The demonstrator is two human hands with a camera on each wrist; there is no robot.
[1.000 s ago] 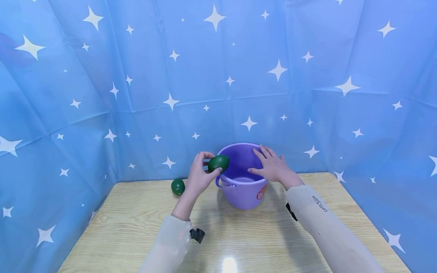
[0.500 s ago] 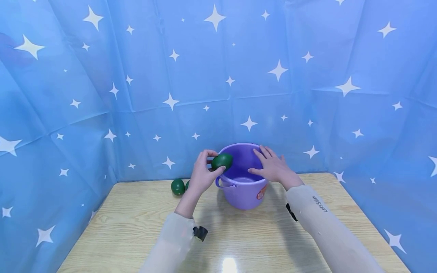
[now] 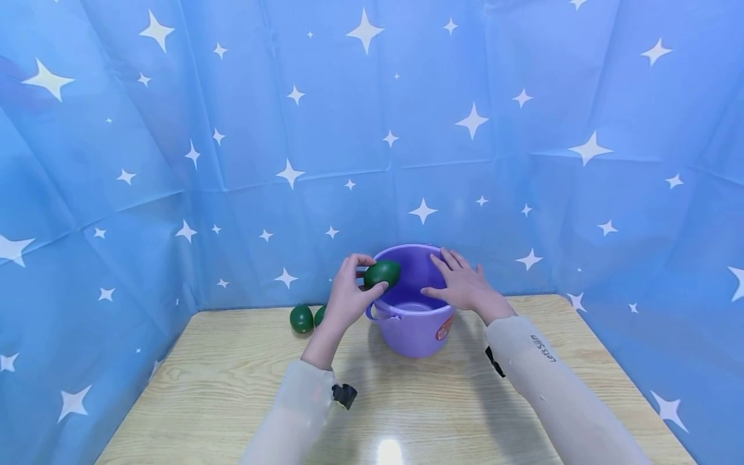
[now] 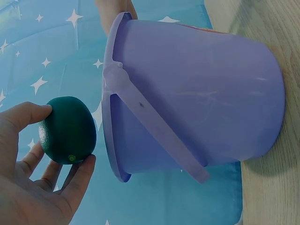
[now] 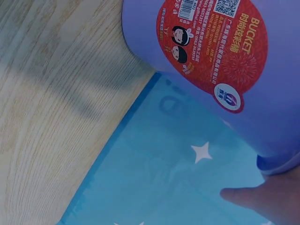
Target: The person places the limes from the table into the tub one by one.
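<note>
My left hand (image 3: 347,294) pinches a dark green avocado (image 3: 382,275) between thumb and fingers, over the left side of the purple bucket (image 3: 414,336). In the left wrist view the avocado (image 4: 69,130) sits just beyond the bucket's rim, its stem mark showing. The bucket (image 4: 197,93) stands upright, its handle hanging down the side. My right hand (image 3: 463,284) rests spread at the bucket's right rim, fingers mostly straight. In the right wrist view one finger (image 5: 246,196) reaches out beside the rim, below the bucket's red label (image 5: 220,51).
Two more green avocados lie on the wooden table (image 3: 221,387): one avocado (image 3: 301,319) in full view, the other (image 3: 320,315) partly hidden behind my left wrist. A blue star-patterned cloth (image 3: 261,129) hangs behind and at both sides of the table.
My left hand has moved a little to the right with the avocado, farther over the bucket's opening. A second avocado on the table has come into view beside the wrist. The right hand stays put.
</note>
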